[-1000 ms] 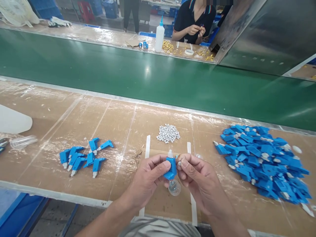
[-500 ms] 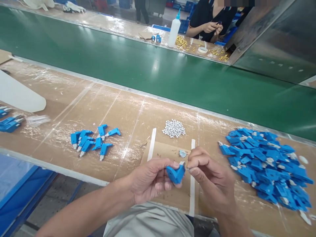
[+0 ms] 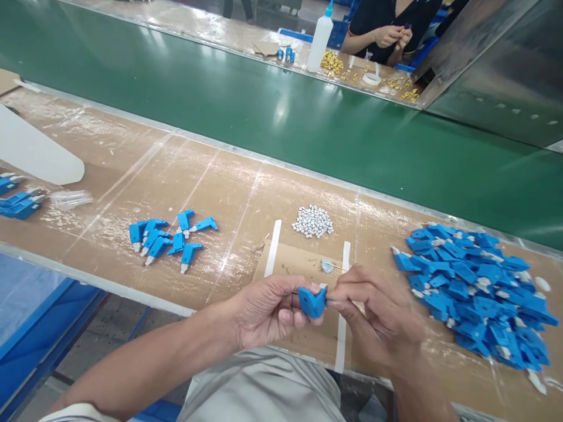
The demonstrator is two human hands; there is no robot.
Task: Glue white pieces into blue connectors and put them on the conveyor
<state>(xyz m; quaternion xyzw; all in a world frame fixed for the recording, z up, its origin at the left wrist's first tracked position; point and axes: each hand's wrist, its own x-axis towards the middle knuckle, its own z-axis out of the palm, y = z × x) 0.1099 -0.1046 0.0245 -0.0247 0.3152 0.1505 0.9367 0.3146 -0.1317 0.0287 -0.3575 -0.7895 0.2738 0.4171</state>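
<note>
Your left hand (image 3: pixel 268 308) grips the blue part (image 3: pixel 312 302) above the counter's (image 3: pixel 220 193) near edge; your right hand's (image 3: pixel 378 322) pinched fingers (image 3: pixel 341 299) touch its right end, long axis lying crosswise

The left hand (image 3: pixel 268 308) covers the back of the blue part (image 3: pixel 312 302), and the right hand (image 3: pixel 373 316) hides whatever its fingers (image 3: pixel 341 302) pinch against it. The grey pellets (image 3: pixel 313 221) are too small to identify. A co-worker (image 3: pixel 391 26) across the belt is cut off at the top edge. The blue pile (image 3: pixel 475 293) nearly reaches the right edge.
</note>
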